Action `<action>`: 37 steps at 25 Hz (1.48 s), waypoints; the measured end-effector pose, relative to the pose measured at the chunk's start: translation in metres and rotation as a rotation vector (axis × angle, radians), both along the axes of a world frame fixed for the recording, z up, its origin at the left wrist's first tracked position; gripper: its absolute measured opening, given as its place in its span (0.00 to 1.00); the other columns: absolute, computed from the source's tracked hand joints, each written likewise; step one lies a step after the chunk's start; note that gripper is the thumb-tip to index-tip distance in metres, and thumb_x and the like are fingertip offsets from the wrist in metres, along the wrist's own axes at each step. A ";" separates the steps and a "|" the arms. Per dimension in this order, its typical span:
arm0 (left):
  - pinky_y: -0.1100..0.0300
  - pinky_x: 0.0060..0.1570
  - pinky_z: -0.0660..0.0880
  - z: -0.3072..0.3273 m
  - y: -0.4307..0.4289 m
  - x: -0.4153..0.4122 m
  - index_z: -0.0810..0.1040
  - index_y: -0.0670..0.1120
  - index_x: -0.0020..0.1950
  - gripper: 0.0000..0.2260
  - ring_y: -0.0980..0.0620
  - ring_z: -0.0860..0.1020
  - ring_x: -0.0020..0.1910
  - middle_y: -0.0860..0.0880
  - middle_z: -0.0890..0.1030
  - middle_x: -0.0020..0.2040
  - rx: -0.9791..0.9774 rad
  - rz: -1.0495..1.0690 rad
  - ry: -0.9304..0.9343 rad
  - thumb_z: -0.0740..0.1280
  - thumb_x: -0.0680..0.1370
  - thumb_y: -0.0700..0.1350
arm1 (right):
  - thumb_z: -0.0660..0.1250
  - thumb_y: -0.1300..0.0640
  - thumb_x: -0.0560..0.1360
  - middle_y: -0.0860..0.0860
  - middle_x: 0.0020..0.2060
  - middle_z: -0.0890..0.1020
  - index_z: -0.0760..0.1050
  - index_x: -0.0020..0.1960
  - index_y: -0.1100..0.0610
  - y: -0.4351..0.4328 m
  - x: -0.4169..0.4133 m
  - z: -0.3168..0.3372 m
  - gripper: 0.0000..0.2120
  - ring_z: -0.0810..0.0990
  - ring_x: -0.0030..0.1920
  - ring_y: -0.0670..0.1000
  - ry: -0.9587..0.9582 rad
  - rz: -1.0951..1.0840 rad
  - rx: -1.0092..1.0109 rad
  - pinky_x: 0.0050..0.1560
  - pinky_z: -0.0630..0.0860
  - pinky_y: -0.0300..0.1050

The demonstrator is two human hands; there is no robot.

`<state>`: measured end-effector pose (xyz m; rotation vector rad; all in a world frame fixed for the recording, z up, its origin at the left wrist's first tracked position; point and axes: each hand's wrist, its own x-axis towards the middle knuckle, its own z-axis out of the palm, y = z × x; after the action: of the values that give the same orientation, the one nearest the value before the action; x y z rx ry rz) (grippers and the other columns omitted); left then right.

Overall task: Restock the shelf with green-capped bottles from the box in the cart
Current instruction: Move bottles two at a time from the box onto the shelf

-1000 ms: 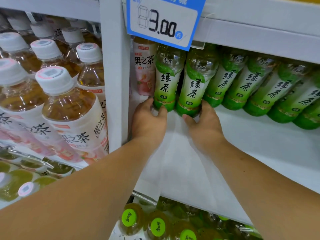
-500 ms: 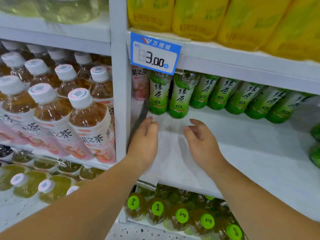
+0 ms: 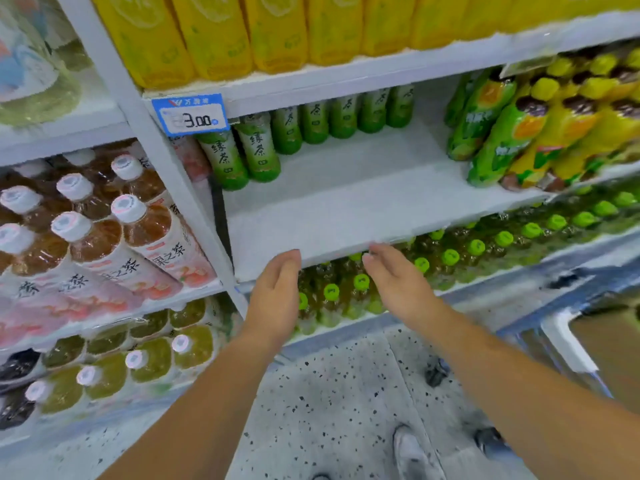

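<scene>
A supermarket drinks aisle is filling the view, with white shelving standing over a speckled floor point(image 3: 329, 393). On the left, white-capped tea bottles point(image 3: 104, 237) are crowding the neighbouring bay. Past the upright, a blue price tag point(image 3: 190, 114) is hanging above the green tea bottles point(image 3: 259, 150). These are standing in a row along the back of the middle shelf point(image 3: 363, 202), leaving its front bare. The left hand point(image 3: 275, 299) and right hand point(image 3: 398, 282) are hovering at that shelf's front edge, palms facing each other, fingers nearly straight, holding nothing. At the far right a blurred brown shape, probably the box point(image 3: 616, 351) in the cart point(image 3: 568, 344), is showing; its contents are hidden.

Full plastic bottles like these are probably feeling fairly heavy, with thin walls giving under a squeeze and slick film labels. Gripping around the body's waist, or the stiff neck under the cap, is looking safest.

A second ago both hands were touching the bases of the two front bottles. Now they are drawing back clear of the shelf, and the view is taking in the floor and the cart.
</scene>
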<state>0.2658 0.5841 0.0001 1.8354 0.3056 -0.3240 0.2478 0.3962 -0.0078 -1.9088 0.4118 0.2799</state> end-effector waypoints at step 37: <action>0.52 0.66 0.71 0.033 -0.538 -0.267 0.58 0.50 0.80 0.29 0.51 0.73 0.67 0.50 0.69 0.74 0.098 -0.616 0.366 0.61 0.82 0.58 | 0.60 0.47 0.82 0.47 0.62 0.77 0.68 0.73 0.52 -0.537 -0.332 0.051 0.21 0.76 0.60 0.48 0.326 -0.309 -0.167 0.59 0.69 0.44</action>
<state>-0.0010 0.0462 0.0332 1.9307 -0.0076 -1.0937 -0.0844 -0.1405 0.0432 -1.9296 0.9639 0.3602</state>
